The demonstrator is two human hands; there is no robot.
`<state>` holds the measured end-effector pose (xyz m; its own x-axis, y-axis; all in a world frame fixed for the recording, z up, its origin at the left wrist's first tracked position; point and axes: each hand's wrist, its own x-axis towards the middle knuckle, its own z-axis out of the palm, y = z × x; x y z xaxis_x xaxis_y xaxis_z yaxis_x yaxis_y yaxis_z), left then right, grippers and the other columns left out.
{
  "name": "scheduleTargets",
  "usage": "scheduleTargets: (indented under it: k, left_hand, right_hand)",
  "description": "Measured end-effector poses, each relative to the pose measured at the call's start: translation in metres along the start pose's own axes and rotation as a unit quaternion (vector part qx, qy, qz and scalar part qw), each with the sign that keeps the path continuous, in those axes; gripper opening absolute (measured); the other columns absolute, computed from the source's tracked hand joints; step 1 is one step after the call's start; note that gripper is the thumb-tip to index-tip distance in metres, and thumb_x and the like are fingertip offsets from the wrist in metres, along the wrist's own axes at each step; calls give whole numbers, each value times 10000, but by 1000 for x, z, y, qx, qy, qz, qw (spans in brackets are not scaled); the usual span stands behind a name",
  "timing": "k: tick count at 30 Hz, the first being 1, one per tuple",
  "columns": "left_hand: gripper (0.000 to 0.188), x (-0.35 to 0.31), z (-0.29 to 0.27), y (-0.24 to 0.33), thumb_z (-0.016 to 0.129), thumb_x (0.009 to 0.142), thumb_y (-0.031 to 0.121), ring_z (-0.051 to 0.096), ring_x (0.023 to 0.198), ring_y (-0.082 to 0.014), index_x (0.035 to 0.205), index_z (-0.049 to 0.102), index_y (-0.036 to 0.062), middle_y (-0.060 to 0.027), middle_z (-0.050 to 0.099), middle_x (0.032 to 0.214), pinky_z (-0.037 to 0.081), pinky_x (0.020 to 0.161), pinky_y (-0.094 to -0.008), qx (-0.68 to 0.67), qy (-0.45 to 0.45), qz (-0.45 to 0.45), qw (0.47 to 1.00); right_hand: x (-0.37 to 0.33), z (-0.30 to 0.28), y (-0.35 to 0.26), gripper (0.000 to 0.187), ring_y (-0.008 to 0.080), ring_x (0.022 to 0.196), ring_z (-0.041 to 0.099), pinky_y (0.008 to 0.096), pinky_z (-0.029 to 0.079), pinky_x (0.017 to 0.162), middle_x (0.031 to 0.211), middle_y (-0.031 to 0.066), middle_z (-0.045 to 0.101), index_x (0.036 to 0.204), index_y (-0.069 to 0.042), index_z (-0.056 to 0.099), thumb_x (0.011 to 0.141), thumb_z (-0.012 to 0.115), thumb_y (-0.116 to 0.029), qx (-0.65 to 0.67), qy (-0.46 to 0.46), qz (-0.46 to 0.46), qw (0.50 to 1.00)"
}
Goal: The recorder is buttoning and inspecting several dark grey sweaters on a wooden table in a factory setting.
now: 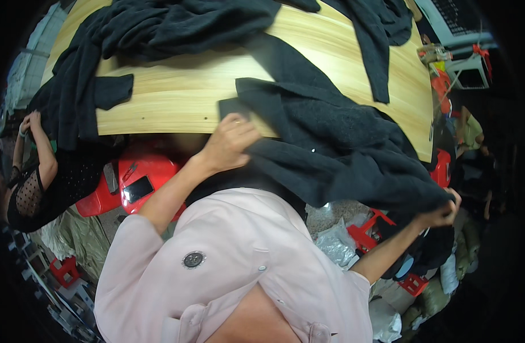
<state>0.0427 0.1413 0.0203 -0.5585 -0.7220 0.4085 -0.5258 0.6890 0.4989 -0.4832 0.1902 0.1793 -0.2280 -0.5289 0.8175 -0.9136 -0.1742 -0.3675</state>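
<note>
Dark garment (342, 131) found across the near right part of the desk (177, 103); its lower part is draped over the near edge, close to the near right corner. The cloth is bunched and creased, with one flap laid inward toward the desk's middle. It is gripped at two points. The left hand (234, 140) is closed in a fist on dark cloth at the near edge, about midway along; slight blur noted. The other end is clutched by the right hand (442, 211), off the desk, beyond the near right corner; the fingers are curled around the cloth.

A dark heap (159, 28) is spread over the far left part, with folds hung over the near left corner. Another dark piece (374, 46) is laid at the far right corner, a narrow length of it pointed toward the near edge.

Below the near edge, at left, a red stool (142, 166) is seen, with a phone (138, 190) on it. Past the near left corner, a co-worker's hands (31, 122) are held together beside the heap.
</note>
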Motion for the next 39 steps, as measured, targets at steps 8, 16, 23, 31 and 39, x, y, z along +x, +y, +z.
scheduleTargets:
  k: [8, 16, 23, 31, 39]
  left_hand:
    - [687, 68, 2, 50, 878, 897, 418, 624, 1359, -396, 1428, 653, 46, -187, 655, 1468, 458, 1157, -468, -89, 18, -106, 990]
    - [505, 141, 99, 28, 866, 809, 63, 755, 972, -400, 1272, 669, 22, -189, 754, 1113, 625, 850, -467, -70, -11, -66, 995]
    - [327, 172, -136, -21, 758, 883, -73, 743, 923, -167, 1195, 764, 23, -91, 762, 1052, 607, 739, -279, 7, 211, 11, 977]
    - [383, 216, -279, 13, 863, 918, 75, 722, 1103, -215, 1269, 716, 121, -27, 722, 1183, 608, 897, -339, 422, 381, 159, 807]
    - [149, 103, -43, -92, 687, 868, -8, 660, 974, -301, 969, 606, 67, -92, 648, 1089, 586, 790, -410, 252, 84, 4, 964]
  right_hand:
    - [-5, 61, -36, 923, 198, 629, 444, 376, 365, 636, 693, 66, 458, 748, -33, 461, 951, 435, -932, 202, -20, 40, 978]
    - [76, 21, -92, 985, 216, 610, 359, 377, 292, 640, 643, 57, 375, 678, -77, 403, 771, 398, -1058, 444, -132, -297, 835]
    - [124, 2, -104, 1045, 240, 599, 400, 435, 376, 616, 634, 94, 384, 768, -26, 466, 826, 300, -1056, 221, -62, -379, 896]
    - [139, 17, -136, 592, 361, 649, 625, 539, 515, 779, 664, 176, 553, 685, 17, 592, 797, 645, -561, -31, -144, -441, 885]
    - [-37, 150, 14, 382, 361, 1039, 631, 531, 429, 1102, 987, 159, 626, 967, -34, 650, 773, 807, -323, -136, -447, -201, 861]
